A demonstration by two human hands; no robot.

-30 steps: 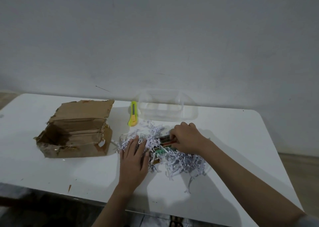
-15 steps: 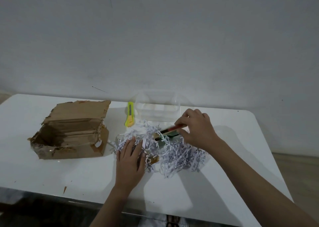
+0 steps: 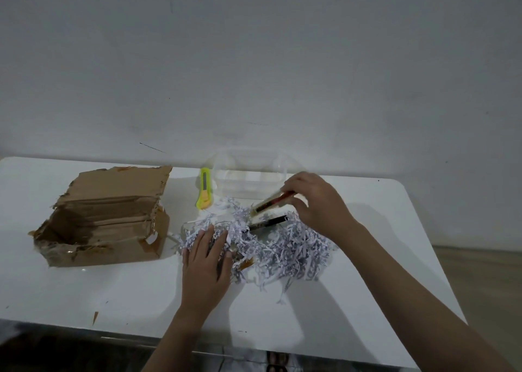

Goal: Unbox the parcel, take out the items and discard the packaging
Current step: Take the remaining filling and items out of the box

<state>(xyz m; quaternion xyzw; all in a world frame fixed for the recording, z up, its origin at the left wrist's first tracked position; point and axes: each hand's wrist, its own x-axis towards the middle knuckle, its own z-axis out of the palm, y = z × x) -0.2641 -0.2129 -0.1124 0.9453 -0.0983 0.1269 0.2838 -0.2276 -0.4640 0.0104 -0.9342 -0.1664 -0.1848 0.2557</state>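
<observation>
A torn cardboard box (image 3: pixel 107 224) lies open on its side at the left of the white table (image 3: pixel 84 292). A heap of shredded paper (image 3: pixel 288 247) lies at the table's middle. My left hand (image 3: pixel 207 261) presses flat on the heap's left part, fingers straight. My right hand (image 3: pixel 313 199) pinches a slim red and cream stick-shaped item (image 3: pixel 269 203), lifted above the shreds. A dark stick-shaped item (image 3: pixel 268 222) lies in the shreds just below it.
A clear plastic container (image 3: pixel 248 179) stands at the back of the table, right behind the lifted item. A yellow-green utility knife (image 3: pixel 204 192) lies to its left. Small cardboard scraps (image 3: pixel 95 316) dot the front left. The wall runs along the table's far edge.
My right hand has pulled the red and cream item out of the shreds and raised it toward the clear container. The dark item is now uncovered. My left hand stays on the heap.
</observation>
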